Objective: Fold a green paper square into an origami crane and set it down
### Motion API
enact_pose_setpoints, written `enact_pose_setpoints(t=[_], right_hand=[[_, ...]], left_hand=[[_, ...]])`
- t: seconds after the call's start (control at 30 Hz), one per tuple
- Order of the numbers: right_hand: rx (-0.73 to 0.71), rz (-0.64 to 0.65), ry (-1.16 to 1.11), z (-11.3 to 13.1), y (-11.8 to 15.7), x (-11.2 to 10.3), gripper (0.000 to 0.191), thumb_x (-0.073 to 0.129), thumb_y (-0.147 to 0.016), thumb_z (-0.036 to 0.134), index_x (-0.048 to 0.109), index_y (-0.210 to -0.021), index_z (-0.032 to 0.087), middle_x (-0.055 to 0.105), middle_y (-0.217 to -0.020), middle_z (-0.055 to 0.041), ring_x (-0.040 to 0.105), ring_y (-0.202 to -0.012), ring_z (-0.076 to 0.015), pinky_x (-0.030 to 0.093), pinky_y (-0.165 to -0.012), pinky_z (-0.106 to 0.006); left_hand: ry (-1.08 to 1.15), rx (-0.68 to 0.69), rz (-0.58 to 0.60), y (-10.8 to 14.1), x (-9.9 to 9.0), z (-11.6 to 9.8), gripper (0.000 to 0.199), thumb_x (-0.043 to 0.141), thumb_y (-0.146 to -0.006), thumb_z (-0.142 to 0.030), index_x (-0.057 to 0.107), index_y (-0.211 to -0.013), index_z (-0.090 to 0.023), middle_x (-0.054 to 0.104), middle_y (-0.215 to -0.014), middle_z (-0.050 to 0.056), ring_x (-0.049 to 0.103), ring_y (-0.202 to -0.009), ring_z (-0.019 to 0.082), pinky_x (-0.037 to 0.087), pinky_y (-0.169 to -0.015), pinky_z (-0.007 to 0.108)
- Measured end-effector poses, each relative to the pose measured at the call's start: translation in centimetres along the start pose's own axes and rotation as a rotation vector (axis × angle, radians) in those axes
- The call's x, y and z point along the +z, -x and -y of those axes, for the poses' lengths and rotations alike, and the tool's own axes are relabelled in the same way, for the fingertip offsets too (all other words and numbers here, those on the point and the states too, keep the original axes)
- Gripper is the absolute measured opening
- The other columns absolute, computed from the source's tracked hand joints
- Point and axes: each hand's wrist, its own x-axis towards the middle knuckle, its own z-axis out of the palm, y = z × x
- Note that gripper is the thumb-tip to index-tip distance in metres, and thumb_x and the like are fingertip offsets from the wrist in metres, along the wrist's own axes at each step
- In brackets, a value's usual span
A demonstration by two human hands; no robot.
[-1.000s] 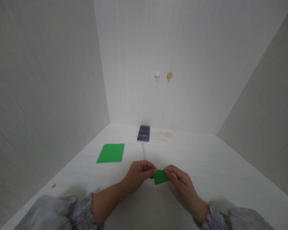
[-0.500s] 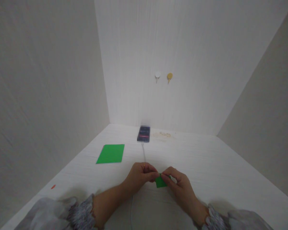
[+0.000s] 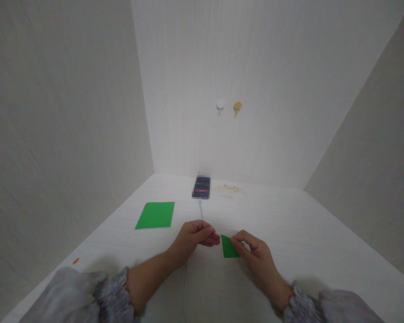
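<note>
Between thumb and fingers, my right hand (image 3: 257, 255) pinches a small green piece of paper (image 3: 229, 249), holding it by its right side above the white table. The paper's right part is hidden behind the fingertips. Just left of it, my left hand (image 3: 195, 237) holds nothing. Its fingers are loosely curved with the tips apart from the paper, and a thin ring shows on one finger. A larger green sheet stack (image 3: 155, 215) lies flat on the table to the left.
A phone-like dark device (image 3: 201, 187), blurred out, rests near the back wall. From it a white cable (image 3: 185, 287) runs forward under my left arm. A small orange scrap (image 3: 76, 260) lies at left. A white hook (image 3: 220, 105) and a gold hook (image 3: 237, 106) are on the back wall.
My left hand has let go of the small green paper and moved slightly left and away. More of the paper now shows, still in my right hand.
</note>
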Motion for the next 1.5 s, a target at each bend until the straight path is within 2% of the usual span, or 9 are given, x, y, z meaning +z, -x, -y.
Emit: enact_pose_setpoints(t=[0.13,0.4,0.67,0.87,1.1,1.23,1.5], right_hand=[[0.004,0.026,-0.004,-0.1,0.1,0.2,0.021,0.050,-0.077,0.029,0.059,-0.064,0.017,0.056,-0.061,-0.0002,0.051,-0.062,-0.0144,0.039,-0.059,-0.024],[0.044,0.102,0.009,0.1,0.0,0.5,0.021,0.050,-0.077,0.029,0.061,-0.064,0.017,0.058,-0.061,-0.0009,0.052,-0.062,-0.0143,0.039,-0.058,-0.023],[0.080,0.087,-0.012,0.2,0.1,0.5,0.031,0.045,-0.080,0.034,0.058,-0.058,0.017,0.053,-0.056,0.0000,0.048,-0.057,-0.0130,0.037,-0.052,-0.022],[0.135,0.086,-0.089,-0.3,0.1,0.5,0.028,0.049,-0.078,0.035,0.062,-0.061,0.016,0.056,-0.058,-0.0005,0.050,-0.058,-0.0136,0.037,-0.052,-0.022],[0.214,0.050,-0.174,-0.4,0.0,0.6,0.027,0.051,-0.076,0.037,0.062,-0.064,0.015,0.058,-0.057,-0.0005,0.051,-0.055,-0.0133,0.038,-0.051,-0.022],[0.178,0.064,-0.109,-0.3,0.0,0.6,0.026,0.049,-0.076,0.035,0.062,-0.063,0.016,0.058,-0.058,-0.0006,0.052,-0.056,-0.0135,0.039,-0.050,-0.022],[0.115,0.095,-0.031,-0.3,-0.2,1.0,0.018,0.053,-0.073,0.030,0.059,-0.063,0.016,0.056,-0.058,0.0000,0.051,-0.056,-0.0126,0.041,-0.051,-0.021]], left_hand=[[-0.023,0.030,-0.037,-0.2,-0.1,0.2,0.026,0.062,-0.067,-0.035,0.059,-0.074,-0.011,0.067,-0.074,0.007,0.062,-0.066,0.015,0.046,-0.065,0.027],[-0.238,-0.026,0.081,0.1,0.6,0.4,0.024,0.066,-0.061,-0.033,0.063,-0.066,-0.010,0.061,-0.053,0.002,0.055,-0.050,0.010,0.041,-0.052,0.022],[-0.149,-0.046,0.059,0.5,0.9,0.1,0.027,0.065,-0.061,-0.036,0.058,-0.061,-0.011,0.061,-0.051,0.002,0.056,-0.047,0.012,0.044,-0.051,0.024],[-0.081,-0.050,0.081,0.4,0.8,0.0,0.027,0.065,-0.062,-0.037,0.056,-0.061,-0.011,0.061,-0.051,0.002,0.058,-0.047,0.013,0.045,-0.051,0.024],[-0.115,-0.033,0.038,0.5,0.9,-0.2,0.027,0.064,-0.061,-0.037,0.056,-0.061,-0.010,0.061,-0.052,0.002,0.057,-0.048,0.012,0.045,-0.052,0.024],[-0.204,-0.002,0.025,0.3,0.9,0.1,0.025,0.064,-0.062,-0.035,0.058,-0.062,-0.010,0.060,-0.052,0.001,0.056,-0.048,0.011,0.045,-0.052,0.024],[-0.263,-0.039,0.097,-0.1,0.8,0.9,0.024,0.064,-0.061,-0.033,0.062,-0.066,-0.010,0.059,-0.052,0.001,0.054,-0.048,0.010,0.042,-0.051,0.022]])
